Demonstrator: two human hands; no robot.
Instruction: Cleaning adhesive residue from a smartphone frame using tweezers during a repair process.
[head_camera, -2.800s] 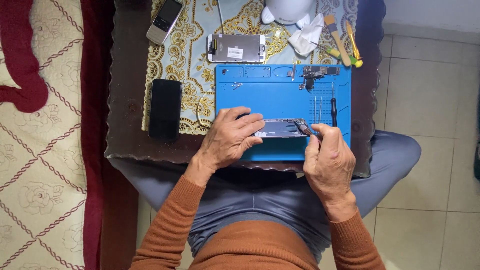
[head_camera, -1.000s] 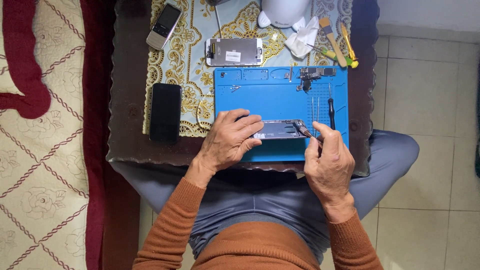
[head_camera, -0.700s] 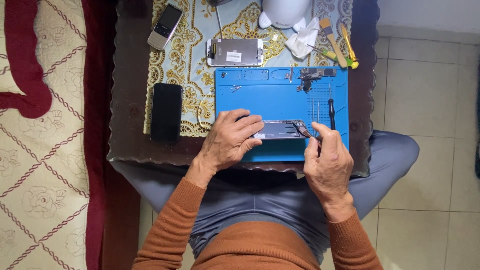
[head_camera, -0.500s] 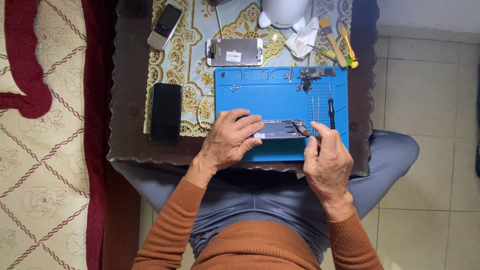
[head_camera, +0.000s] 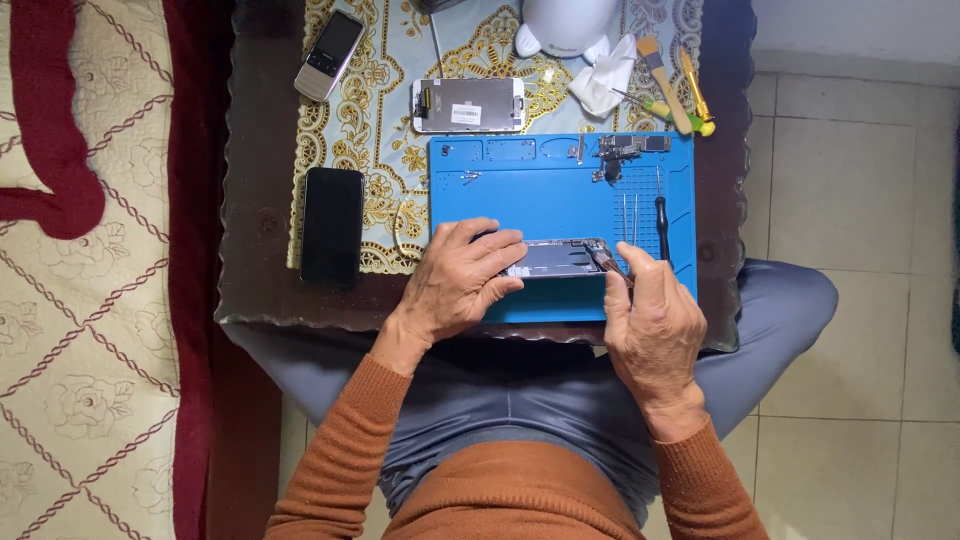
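Opened phone body (head_camera: 560, 258) lies low in the middle of the frame, on the near part of the blue work mat (head_camera: 520, 195), which sits on a dark table (head_camera: 255, 150). From my seat I see its insides facing up, dark with small parts at its right end.

My left hand (head_camera: 458, 285) comes in from lower centre and lies over the phone body's left end, fingers curled together and pressing down on it, so that end is covered. My right hand (head_camera: 652, 325) sits just right of it, fingers bunched together at the phone body's right end around something thin; I cannot tell what that thin thing is, since the fingers hide most of it.

Higher on the mat, toward upper right, a cluster of small removed parts (head_camera: 620, 155) lies near the mat's far edge, and below it a black-handled screwdriver (head_camera: 660, 215) lies beside a pair of tweezers (head_camera: 630, 215).

Beyond the mat, on a patterned cloth (head_camera: 380, 110), a detached screen panel (head_camera: 468, 105) lies face down at upper centre. A small grey handset (head_camera: 330, 55) is at upper left, and a black phone (head_camera: 332, 225) lies at left of the mat. At upper right I see a white crumpled tissue (head_camera: 600, 80), a brush (head_camera: 662, 80) and a yellow tool (head_camera: 697, 90).
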